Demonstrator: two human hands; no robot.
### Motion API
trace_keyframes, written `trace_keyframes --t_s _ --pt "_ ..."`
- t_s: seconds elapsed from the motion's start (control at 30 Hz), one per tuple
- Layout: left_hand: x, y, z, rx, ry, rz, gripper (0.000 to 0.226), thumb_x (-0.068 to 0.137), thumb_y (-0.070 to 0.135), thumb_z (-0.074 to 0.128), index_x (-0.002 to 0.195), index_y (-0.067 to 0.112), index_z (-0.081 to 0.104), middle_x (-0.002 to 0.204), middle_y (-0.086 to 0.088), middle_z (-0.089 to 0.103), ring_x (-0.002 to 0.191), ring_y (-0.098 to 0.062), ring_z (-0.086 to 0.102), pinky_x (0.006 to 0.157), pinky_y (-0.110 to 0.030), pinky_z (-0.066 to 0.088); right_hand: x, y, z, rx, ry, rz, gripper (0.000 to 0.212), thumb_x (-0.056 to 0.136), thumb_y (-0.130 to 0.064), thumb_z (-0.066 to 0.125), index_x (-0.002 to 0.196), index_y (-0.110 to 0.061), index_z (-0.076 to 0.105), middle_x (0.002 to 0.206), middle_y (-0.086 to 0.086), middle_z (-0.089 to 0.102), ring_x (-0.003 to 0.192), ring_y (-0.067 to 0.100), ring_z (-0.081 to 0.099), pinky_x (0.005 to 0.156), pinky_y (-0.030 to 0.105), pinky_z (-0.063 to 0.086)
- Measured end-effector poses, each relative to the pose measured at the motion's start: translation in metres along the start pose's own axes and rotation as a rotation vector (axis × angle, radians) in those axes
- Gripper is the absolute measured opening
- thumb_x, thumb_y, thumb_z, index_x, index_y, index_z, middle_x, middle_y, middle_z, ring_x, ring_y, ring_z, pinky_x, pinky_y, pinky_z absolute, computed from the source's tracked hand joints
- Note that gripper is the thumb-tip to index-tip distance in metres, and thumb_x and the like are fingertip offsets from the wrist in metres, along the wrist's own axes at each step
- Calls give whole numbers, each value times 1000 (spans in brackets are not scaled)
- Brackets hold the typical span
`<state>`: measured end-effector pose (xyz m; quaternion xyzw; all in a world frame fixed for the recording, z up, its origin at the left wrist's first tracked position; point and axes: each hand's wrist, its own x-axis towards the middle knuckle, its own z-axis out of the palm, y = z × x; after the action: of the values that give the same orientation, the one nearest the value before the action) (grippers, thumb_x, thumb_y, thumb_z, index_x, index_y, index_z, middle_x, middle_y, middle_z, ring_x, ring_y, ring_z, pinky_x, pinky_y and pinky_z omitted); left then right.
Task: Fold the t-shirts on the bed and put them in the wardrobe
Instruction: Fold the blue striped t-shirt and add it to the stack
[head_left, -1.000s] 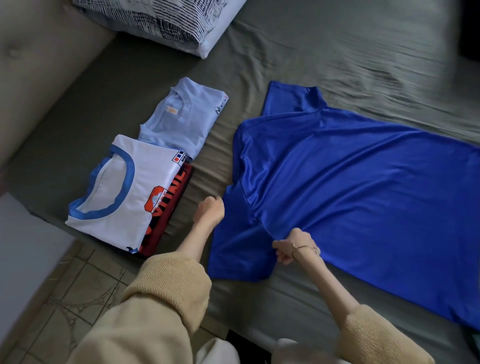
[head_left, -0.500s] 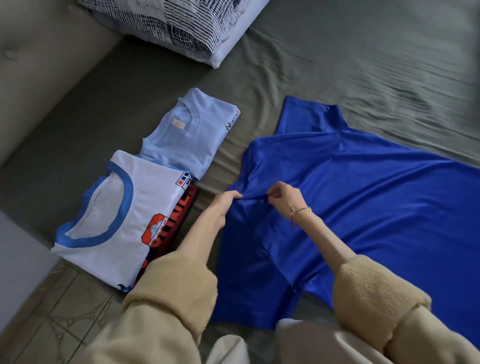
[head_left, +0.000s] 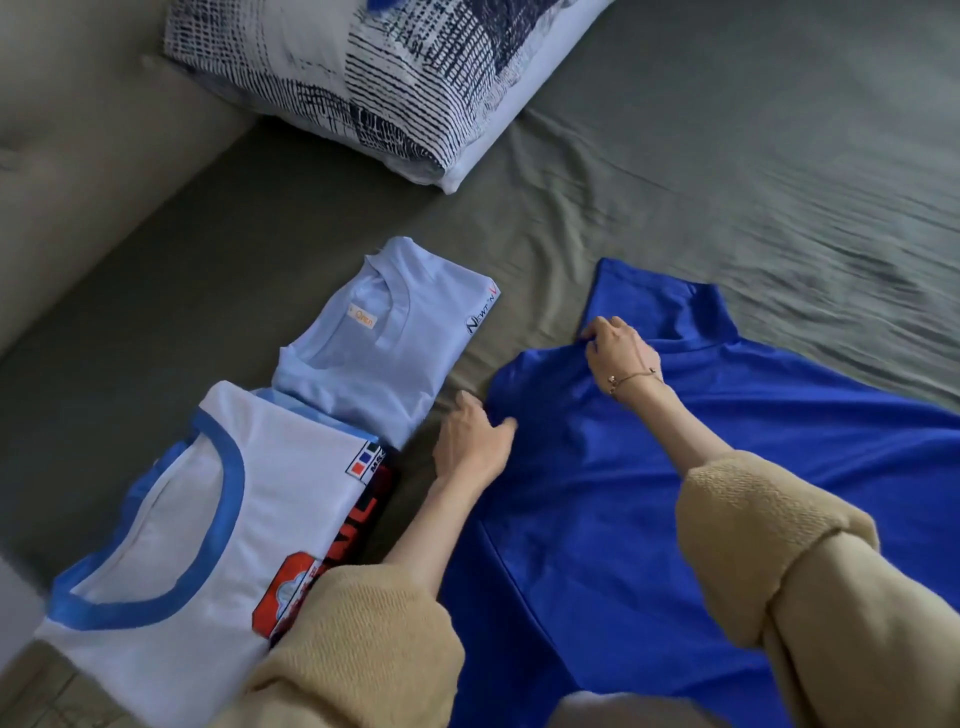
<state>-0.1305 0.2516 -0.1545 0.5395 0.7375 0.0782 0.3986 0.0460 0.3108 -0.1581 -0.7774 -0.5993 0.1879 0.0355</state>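
Note:
A royal blue t-shirt (head_left: 649, 493) lies spread on the grey-green bed sheet (head_left: 675, 197), its far sleeve sticking out toward the pillow. My right hand (head_left: 621, 353) pinches the shirt's fabric near the far shoulder seam, fingers curled. My left hand (head_left: 475, 441) rests with relaxed fingers at the shirt's left edge, thumb on the blue cloth. To the left lie folded shirts: a light blue one (head_left: 384, 358) and a white one with a blue collar (head_left: 208, 525) stacked on a dark shirt with red print (head_left: 371, 509).
A patterned navy-and-white pillow (head_left: 374, 78) sits at the head of the bed. A beige padded headboard (head_left: 67, 104) runs along the left. Tiled floor (head_left: 31, 696) shows at the bottom left corner.
My right hand has moved up the shirt from the near sleeve area to the far shoulder. My left hand opened from a fist and now lies at the shirt's left edge.

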Motion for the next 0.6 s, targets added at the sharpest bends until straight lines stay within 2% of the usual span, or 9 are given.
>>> trace_keyframes --t_s 0.07,0.17,0.23,0.3,0.37,0.4,0.47,0.5,0.6 --pt "14 19 5 35 61 71 44 94 33 50 127 6 41 134 -15 44 124 -29 42 98 -36 36 14 11 -6 -45 37 26 32 97 -9 35 125 -12 49 130 9 47 121 28 40 90 42 35" --pt "45 47 11 190 56 201 39 99 41 35 121 12 50 132 -12 42 128 -28 34 102 -38 29 37 26 -13 43 20 83 38 94 -6 37 131 -13 42 133 11 44 117 32 46 76 37 34" --pt "65 64 9 316 -54 250 45 98 50 31 116 17 56 133 -9 42 131 -26 30 106 -41 23 50 32 -16 47 16 82 47 93 -7 41 139 -17 34 136 12 41 109 36 52 72 36 35" --pt "85 76 6 330 -216 207 53 92 61 35 121 22 58 140 -8 37 137 -25 23 111 -45 17 67 36 -18 -6 13 35 58 93 -8 46 145 -20 25 144 15 30 102 40 56 72 38 40" --pt "99 79 2 305 -370 136 62 85 69 42 131 29 54 148 -8 25 142 -25 12 114 -50 7 83 40 -19 3 6 9 67 92 -10 53 148 -19 18 151 16 19 104 40 56 79 40 43" --pt "104 78 2 311 -436 110 68 82 72 43 136 31 50 149 -8 20 143 -26 6 114 -51 2 92 42 -20 34 -4 7 70 90 -12 57 148 -17 18 150 15 23 108 40 54 85 41 42" --pt "112 76 4 321 -520 88 76 77 75 47 140 32 44 146 -7 18 143 -25 2 116 -51 -2 112 46 -23 71 -27 10 66 87 -15 63 144 -13 29 138 16 39 111 39 52 88 40 41" --pt "115 76 5 321 -534 87 76 76 73 51 140 31 45 144 -6 20 142 -25 2 117 -50 0 121 46 -26 79 -43 9 57 87 -16 64 137 -10 39 132 17 46 110 37 53 87 39 42" --pt "119 75 3 330 -534 96 64 78 57 63 133 28 51 140 -4 22 142 -21 5 117 -49 5 147 43 -38 47 -32 21 30 89 -13 59 116 -1 58 118 22 58 105 37 56 83 36 43"
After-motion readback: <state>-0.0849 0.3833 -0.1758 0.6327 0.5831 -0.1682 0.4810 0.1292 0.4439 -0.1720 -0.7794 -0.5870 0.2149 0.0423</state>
